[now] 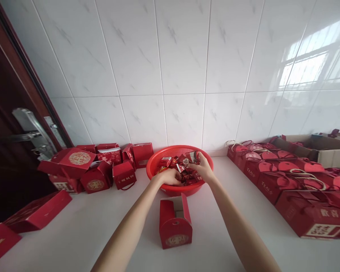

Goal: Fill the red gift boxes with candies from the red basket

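A red plastic basket (151,166) with a mesh wall stands against the tiled wall, holding many small wrapped candies (184,172), mostly red. Both hands reach into it. At the left side of the pile, my left hand (170,176) has its fingers curled down among the candies; whatever they grip is hidden. My right hand (203,167) is at the right side, thumb and fingers closed on a candy packet (192,156) with dark and light print. In front of the basket, between my forearms, a red gift box (175,230) stands upright with its top open.
Several red boxes (96,179) lie loosely grouped at the left, some tilted. Rows of red boxes with cord handles (289,200) fill the right side, near an open cardboard carton (333,155). A dark door with a metal handle (35,130) is at far left.
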A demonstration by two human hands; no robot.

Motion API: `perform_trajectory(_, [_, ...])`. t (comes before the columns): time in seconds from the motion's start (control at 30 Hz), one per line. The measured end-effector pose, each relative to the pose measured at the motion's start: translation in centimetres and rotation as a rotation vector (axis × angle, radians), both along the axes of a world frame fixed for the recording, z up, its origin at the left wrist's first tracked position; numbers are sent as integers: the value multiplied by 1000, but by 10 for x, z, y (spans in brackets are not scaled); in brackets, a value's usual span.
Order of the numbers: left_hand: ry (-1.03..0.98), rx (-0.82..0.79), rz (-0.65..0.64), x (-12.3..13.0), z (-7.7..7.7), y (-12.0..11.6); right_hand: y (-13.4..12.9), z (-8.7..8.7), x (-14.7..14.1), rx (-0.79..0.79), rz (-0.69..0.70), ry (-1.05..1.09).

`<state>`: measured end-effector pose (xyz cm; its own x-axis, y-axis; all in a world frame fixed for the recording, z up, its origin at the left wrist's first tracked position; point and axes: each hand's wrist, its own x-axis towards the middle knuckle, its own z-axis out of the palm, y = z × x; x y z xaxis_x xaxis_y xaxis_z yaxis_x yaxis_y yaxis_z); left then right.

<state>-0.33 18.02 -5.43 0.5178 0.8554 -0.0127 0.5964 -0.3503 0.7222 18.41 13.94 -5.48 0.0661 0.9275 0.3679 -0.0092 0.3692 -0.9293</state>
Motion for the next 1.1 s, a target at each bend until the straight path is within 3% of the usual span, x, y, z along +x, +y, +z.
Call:
perform_trajectory(0.17, [44,4,-3,-1,1,0,4,-4,0,18,-7,-19])
perform_trajectory(0.43, [-255,171,139,-15,14,-10,3,-1,-2,30,-21,32])
perform_trajectory(0.53, [-374,195,220,-27,20,-23,-1,5,-2,-7,22,128])
perform_trajectory(0.7, [-619,47,313,-45,32,-60,-21,24,-2,-92,188,190])
perform_trajectory(0.8, [-609,-28,266,-49,39,-83,-42,44,0,-63,284,111])
perform_trajectory(0.93, [-472,-104,96,-47,50,-111,-71,69,4,28,308,38])
perform_trajectory(1.1, [-273,-113,-55,-40,55,-133,-98,83,2,71,289,-41])
